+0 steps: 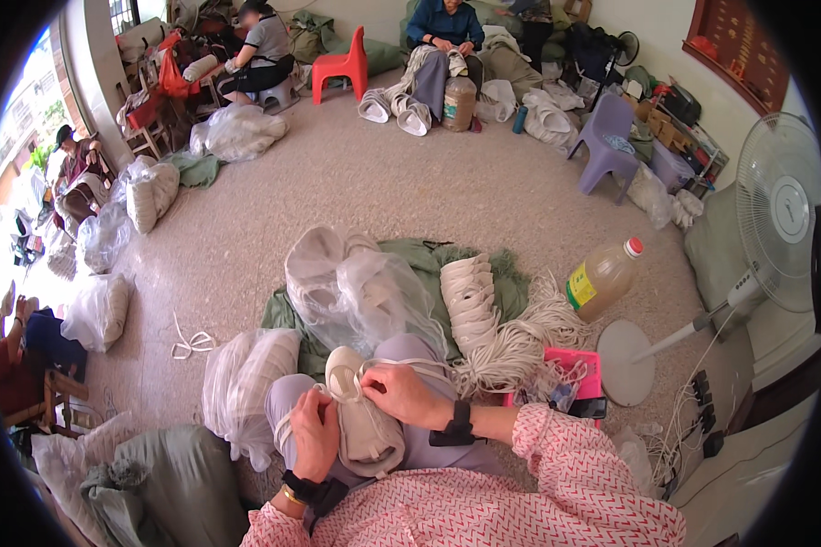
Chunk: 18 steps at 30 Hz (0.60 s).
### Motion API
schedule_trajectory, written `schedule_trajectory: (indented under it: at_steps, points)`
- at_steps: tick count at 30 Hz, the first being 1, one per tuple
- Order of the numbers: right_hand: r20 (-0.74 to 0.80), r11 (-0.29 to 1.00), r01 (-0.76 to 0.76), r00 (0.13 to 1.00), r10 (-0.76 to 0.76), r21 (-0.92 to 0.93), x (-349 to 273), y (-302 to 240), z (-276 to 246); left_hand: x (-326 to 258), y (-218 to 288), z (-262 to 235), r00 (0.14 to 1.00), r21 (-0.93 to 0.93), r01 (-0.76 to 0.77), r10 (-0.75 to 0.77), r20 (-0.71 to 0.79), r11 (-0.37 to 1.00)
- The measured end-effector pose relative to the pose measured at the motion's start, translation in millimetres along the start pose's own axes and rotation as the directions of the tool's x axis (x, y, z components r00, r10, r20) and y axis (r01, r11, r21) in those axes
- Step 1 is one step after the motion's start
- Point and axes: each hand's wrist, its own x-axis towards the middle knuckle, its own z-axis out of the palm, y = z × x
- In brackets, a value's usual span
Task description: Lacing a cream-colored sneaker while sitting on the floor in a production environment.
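Note:
A beige cloth shoe upper (pixel 365 428) rests on my lap, over grey trousers. My left hand (pixel 313 436) grips its left side. My right hand (pixel 406 394) pinches a white cord (pixel 401 365) at the top rim of the piece. The cord loops from the rim toward a heap of white cords (pixel 520 342) on the floor at my right. A stack of finished beige pieces (pixel 470 301) leans on a green cloth (pixel 429 260) just ahead of my knees.
Clear plastic bags of beige pieces (pixel 360 287) lie in front and to the left (pixel 242 378). A bottle of yellowish liquid (pixel 602 278), a pink tray (pixel 575 369) and a standing fan (pixel 775 214) are at right. Other people sit working at the back and left.

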Motion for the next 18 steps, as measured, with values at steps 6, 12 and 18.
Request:
schedule_trajectory:
  at_steps: [6,12,18]
  points:
    - [0.112,0.993,0.030,0.994,-0.017,-0.115,-9.3,-13.7,-1.5,-2.2,0.8,1.3,0.999,-0.009,0.028,-0.028,0.027,1.000]
    - [0.167,0.967,0.075,0.985,-0.034,-0.243,-15.6,-14.7,7.0,-1.1,9.7,4.5,0.995,0.018,0.071,-0.072,0.073,0.997]
    - [0.233,0.902,0.182,0.968,-0.094,-0.392,-12.2,-10.8,13.0,0.5,9.7,8.1,0.996,0.077,0.046,-0.051,0.067,0.996]
